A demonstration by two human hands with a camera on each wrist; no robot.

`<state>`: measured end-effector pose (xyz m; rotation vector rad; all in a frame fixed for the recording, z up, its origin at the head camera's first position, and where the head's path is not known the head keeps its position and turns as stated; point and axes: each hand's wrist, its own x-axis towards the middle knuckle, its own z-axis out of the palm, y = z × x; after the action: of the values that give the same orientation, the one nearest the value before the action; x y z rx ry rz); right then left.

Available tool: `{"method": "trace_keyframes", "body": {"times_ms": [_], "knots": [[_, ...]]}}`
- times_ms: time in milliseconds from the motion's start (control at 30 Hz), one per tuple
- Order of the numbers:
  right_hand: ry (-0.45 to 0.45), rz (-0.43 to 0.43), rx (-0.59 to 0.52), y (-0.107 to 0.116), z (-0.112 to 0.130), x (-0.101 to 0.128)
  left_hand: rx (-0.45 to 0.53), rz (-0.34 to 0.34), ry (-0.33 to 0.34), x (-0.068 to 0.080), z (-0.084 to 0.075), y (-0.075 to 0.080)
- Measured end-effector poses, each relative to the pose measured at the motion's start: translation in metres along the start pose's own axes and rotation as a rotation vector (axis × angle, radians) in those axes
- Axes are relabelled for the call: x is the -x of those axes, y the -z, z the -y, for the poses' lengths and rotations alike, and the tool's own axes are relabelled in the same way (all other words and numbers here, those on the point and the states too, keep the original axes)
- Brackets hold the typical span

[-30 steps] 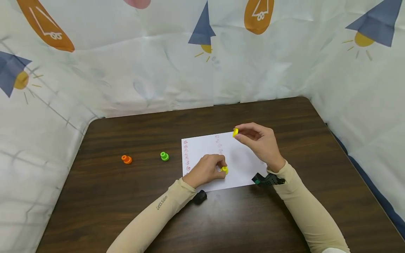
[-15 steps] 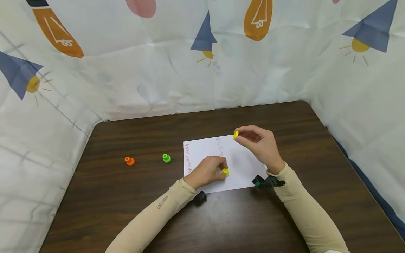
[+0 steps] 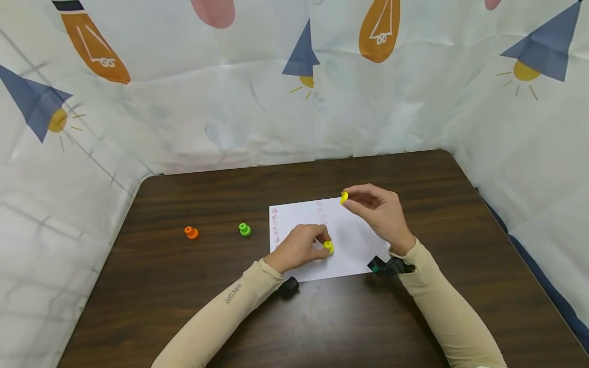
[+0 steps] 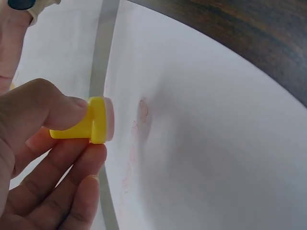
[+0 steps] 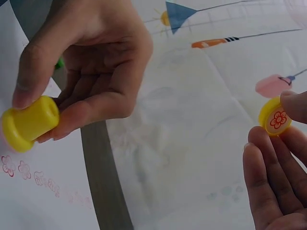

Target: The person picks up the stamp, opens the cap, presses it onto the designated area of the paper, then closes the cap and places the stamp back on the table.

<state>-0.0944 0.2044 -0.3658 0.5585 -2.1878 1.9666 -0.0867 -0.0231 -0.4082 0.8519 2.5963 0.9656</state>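
Observation:
My left hand [image 3: 301, 248] pinches a yellow toy stamp [image 4: 91, 122] by its handle, thumb on one side and fingers on the other. Its pale pink face points at the white paper [image 3: 352, 255], close over it. Faint red flower prints [image 5: 24, 170] run in a row on the sheet near the stamp. Higher and to the right, my right hand [image 3: 379, 212] pinches a small round yellow cap [image 5: 276, 117] between thumb and fingertips. A red flower shows on the cap's round face in the right wrist view.
A green stamp [image 3: 245, 230] and an orange stamp [image 3: 191, 233] stand on the dark wooden table [image 3: 207, 291], left of the paper. More red prints line the sheet's left edge. A white printed cloth [image 3: 221, 112] hangs behind the table and along both sides.
The head view has shifted slightly, so the table and stamps appear lower and further right. The left hand with its stamp has risen a little; the right hand keeps its pinch on the cap.

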Motion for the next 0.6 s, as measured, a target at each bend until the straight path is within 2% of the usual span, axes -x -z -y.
{"method": "trace_keyframes", "body": {"times_ms": [267,500,600], "knots": [[-0.02,0.016,0.007,-0.006,-0.005,0.002,0.038,-0.04,0.005,0.009,0.001,0.006],[-0.024,0.032,0.017,-0.012,-0.008,0.003,0.042,-0.132,-0.032,0.019,0.005,0.011],[-0.021,0.04,0.014,-0.015,-0.009,0.003,0.078,-0.179,-0.03,0.023,0.006,0.016]]}}
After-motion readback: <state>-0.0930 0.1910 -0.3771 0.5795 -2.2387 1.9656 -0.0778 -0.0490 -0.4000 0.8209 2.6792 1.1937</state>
